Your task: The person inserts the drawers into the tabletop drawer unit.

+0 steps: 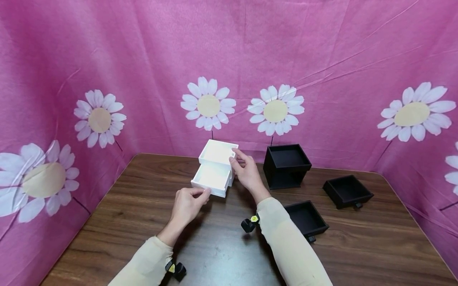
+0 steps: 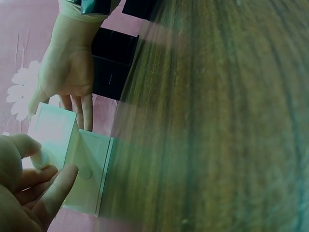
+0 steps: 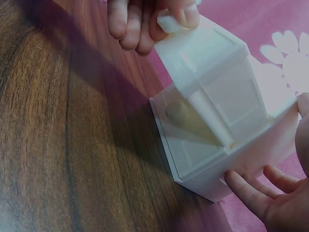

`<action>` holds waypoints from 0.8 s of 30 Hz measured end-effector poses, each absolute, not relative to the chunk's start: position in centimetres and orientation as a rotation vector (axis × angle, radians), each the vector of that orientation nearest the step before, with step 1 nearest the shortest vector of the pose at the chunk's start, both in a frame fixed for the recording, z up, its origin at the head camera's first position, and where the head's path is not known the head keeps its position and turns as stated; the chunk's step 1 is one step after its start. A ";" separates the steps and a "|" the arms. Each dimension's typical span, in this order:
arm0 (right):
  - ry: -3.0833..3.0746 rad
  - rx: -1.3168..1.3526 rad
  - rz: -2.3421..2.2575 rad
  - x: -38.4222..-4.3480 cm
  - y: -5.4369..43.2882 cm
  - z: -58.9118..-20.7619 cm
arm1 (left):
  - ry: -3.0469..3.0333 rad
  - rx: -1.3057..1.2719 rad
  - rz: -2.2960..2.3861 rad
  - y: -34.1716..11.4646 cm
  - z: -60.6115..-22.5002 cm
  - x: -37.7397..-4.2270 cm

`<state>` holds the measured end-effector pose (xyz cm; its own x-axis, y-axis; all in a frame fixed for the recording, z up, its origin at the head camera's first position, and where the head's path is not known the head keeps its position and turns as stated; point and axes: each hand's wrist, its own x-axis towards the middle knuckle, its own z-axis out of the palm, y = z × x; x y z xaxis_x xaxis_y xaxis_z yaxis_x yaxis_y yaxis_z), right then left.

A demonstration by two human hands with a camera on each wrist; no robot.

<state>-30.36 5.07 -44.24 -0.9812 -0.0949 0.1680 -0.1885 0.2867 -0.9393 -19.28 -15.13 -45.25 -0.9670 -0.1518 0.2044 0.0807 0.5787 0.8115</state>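
A small white cabinet (image 1: 217, 152) with a shallow recessed top stands on the table, its upper drawer (image 1: 212, 177) pulled well out. My left hand (image 1: 189, 204) pinches the round knob (image 2: 42, 158) on that drawer's front between thumb and fingers. Below it, the lower drawer (image 3: 186, 133) sits in the cabinet, with its own round knob (image 2: 85, 172) showing. My right hand (image 1: 247, 172) rests on the cabinet's right side, with fingers (image 3: 248, 189) fairly straight against the wall and another digit at the top edge.
Right of the white cabinet stands a black cabinet (image 1: 286, 167) with an open front. Two black drawers lie loose on the wooden table (image 1: 143, 206): one drawer (image 1: 348, 191) farther right, another drawer (image 1: 307, 217) partly behind my right sleeve. A pink flowered cloth (image 1: 243, 47) hangs around the table.
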 end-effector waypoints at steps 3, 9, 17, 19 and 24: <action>-2.454 0.268 1.818 -30.4 5.1 -44.2 | -2.566 0.066 -1.311 -15.1 -45.2 -19.4; -2.460 0.272 1.816 -30.4 5.1 -44.3 | -2.565 0.047 -1.242 -15.0 -45.2 -19.4; -2.451 0.281 1.815 -30.5 5.1 -44.2 | -2.544 0.052 -1.227 -14.7 -45.3 -19.4; -2.450 0.280 1.821 -30.4 5.1 -44.2 | -2.539 0.051 -1.230 -14.7 -45.3 -19.4; -2.447 0.279 1.832 -30.4 5.1 -44.3 | -2.548 0.044 -1.233 -14.6 -45.4 -19.5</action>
<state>-30.40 5.14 -44.26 -0.9810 -0.1016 0.1655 -0.1874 0.2720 -0.9439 -19.46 -14.63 -45.44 -0.9516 -0.1605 0.2619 0.1058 0.6292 0.7700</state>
